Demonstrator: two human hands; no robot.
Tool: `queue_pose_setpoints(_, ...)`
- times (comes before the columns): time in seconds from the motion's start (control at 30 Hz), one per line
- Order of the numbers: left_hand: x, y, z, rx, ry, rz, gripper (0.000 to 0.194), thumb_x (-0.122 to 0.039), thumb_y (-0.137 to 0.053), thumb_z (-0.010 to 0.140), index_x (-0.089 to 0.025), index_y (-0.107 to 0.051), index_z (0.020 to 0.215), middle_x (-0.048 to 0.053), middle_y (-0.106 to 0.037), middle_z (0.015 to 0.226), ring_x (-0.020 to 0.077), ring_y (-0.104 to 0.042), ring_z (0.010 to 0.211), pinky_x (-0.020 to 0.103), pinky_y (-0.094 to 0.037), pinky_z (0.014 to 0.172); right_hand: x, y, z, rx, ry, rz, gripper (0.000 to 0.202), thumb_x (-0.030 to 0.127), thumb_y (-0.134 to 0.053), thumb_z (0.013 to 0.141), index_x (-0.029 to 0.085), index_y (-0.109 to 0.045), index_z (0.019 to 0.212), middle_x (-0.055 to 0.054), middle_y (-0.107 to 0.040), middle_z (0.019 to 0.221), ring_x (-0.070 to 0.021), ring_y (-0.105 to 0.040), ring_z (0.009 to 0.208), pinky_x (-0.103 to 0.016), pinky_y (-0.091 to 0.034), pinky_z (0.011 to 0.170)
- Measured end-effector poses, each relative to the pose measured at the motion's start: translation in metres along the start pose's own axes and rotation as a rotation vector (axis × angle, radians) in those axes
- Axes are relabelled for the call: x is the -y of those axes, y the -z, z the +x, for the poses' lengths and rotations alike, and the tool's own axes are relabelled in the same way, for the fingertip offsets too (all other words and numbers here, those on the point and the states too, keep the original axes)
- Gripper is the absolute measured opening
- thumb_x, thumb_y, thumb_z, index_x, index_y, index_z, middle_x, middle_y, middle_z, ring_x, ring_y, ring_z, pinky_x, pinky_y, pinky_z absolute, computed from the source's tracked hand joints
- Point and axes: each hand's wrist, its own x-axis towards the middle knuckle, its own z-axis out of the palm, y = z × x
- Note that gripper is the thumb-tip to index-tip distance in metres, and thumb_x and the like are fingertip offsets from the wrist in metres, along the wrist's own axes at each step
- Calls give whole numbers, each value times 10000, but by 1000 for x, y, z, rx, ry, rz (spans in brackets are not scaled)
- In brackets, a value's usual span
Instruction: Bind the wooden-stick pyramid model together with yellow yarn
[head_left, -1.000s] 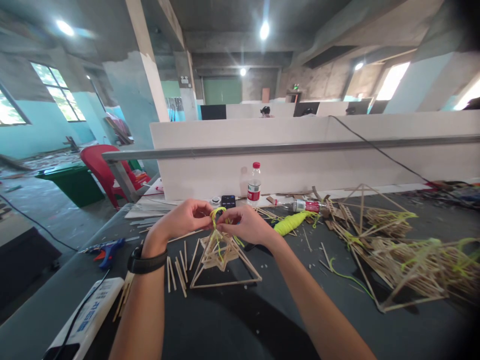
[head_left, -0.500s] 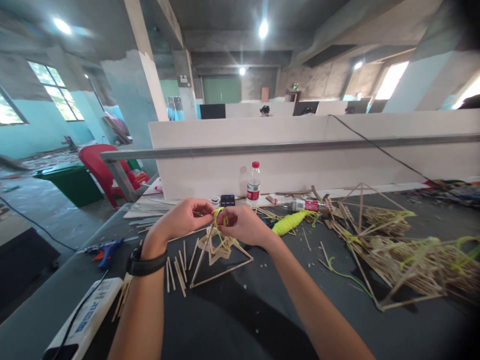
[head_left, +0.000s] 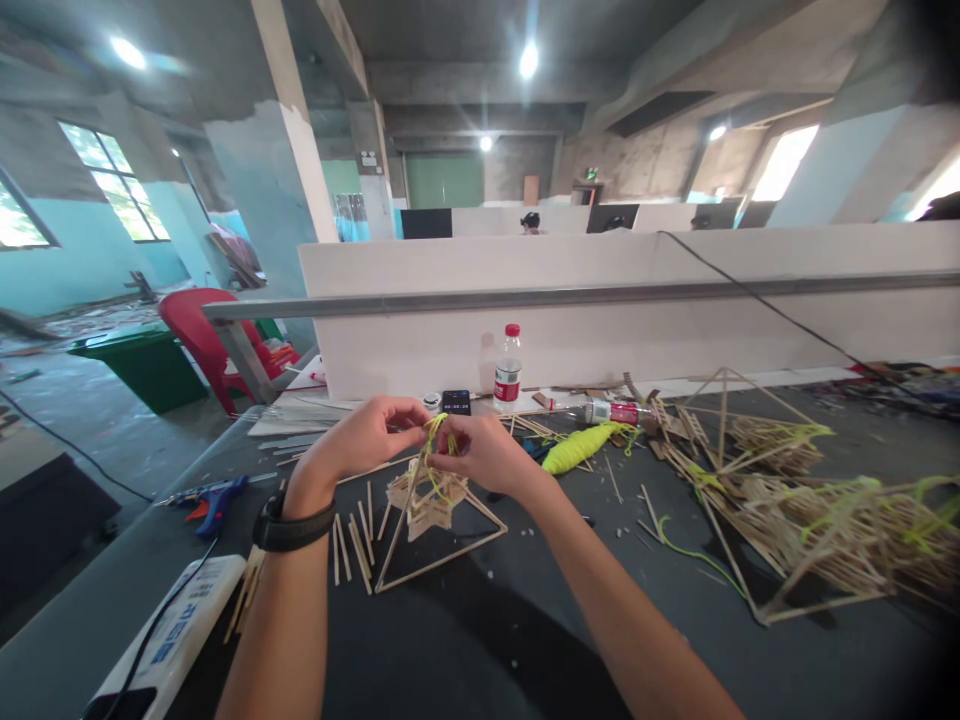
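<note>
Yarn [head_left: 435, 430] looped around wooden pyramid [head_left: 442, 556]

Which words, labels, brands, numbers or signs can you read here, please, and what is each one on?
"00:00:20", on the dark phone; last digits soft.
Blue lettering on the white power strip: too blurred.
Labels on the upright bottle and lying bottle: too small.
Green sign at the back: too small.
</note>
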Motion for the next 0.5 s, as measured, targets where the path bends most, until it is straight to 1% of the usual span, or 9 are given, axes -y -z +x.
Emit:
queue_pose_setpoints(0.1, 0, 1, -1, 0, 7, -4, 175, -321, -601, 878, -187, -699, 933, 37, -738, 859, 171, -665, 768, 281, -505, 705, -5, -3, 1, 4, 3, 39, 162, 366, -693, 834, 210, -654, 813, 25, -593, 628, -112, -510, 569, -253, -361, 533)
queue_pose_setpoints(0.17, 0, 1, -2, -2, 15, -16, 182, -330, -600, 882, -186, -695, 938, 42, -740, 873, 176, -673, 786, 287, -507, 724, -8, -5, 1, 18, -2, 64, 174, 373, -631, 885, 207, -680, 873, 19, -607, 626, -112, -515, 566, -251, -369, 535)
queue_pose_setpoints(0.23, 0, 2, -3, -4, 24, -27, 188, -340, -600, 884, -185, -690, 942, 46, -740, 890, 184, -681, 812, 298, -511, 748, -9, -7, 1, 34, -6, 78, 207, 379, -597, 909, 199, -698, 912, 8, -630, 639, -114, -523, 570, -251, -372, 536)
queue_pose_setpoints(0.5, 3, 4, -4, -2, 55, -40, 203, -363, -598, 888, -188, -674, 956, 48, -738, 901, 205, -691, 850, 313, -513, 769, -8, -5, 1, 74, -16, 123, 257, 394, -563, 937, 195, -722, 902, -10, -686, 697, -116, -548, 590, -251, -378, 538)
